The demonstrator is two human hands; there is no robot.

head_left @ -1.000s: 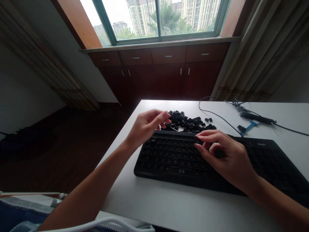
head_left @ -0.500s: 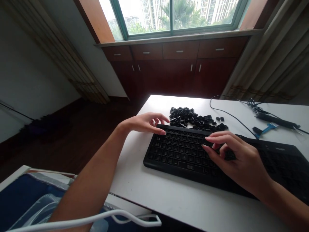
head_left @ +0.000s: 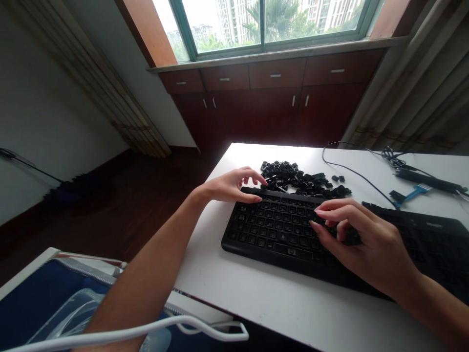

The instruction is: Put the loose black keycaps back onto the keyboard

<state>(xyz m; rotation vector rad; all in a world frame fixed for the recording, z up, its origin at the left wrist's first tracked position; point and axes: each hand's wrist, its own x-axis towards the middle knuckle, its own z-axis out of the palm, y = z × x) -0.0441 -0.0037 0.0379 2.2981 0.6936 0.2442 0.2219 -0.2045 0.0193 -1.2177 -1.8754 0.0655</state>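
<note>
Your left hand [head_left: 234,187] is down at the long black plastic keyboard [head_left: 280,222] (kbd) now; 1 s ago it hung higher, over the kbd's far left corner. Its thumb lies on the kbd's top face by that corner, other fingers reaching past the far edge to the heap of loose black plastic keycaps [head_left: 282,172] just behind the kbd. Those fingers are well spread, nothing seen btwn them; can't tell if the thumb presses.

Your right hand [head_left: 370,239] is over the kbd's middle, thumb + index nearly meeting, other fingers curled. 1 s ago a cap showed plainly in that pinch. Now a small black bit [head_left: 314,216] seems to sit btwn the tips, but it's black on black, so can't tell if you have it or it's on the kbd. Upshot: both hands work at the kbd now, L prob. steadying the corner, R at the key rows. Most key spots look capless.

Kbd is flat on the white worktop [head_left: 234,278]. Behind it, right of the heap: two stray black caps [head_left: 341,178], then a coiled thin black cable [head_left: 390,156], a blue plastic brush [head_left: 414,193] w/ dark end, and a black rod-shaped item [head_left: 428,180].
</note>
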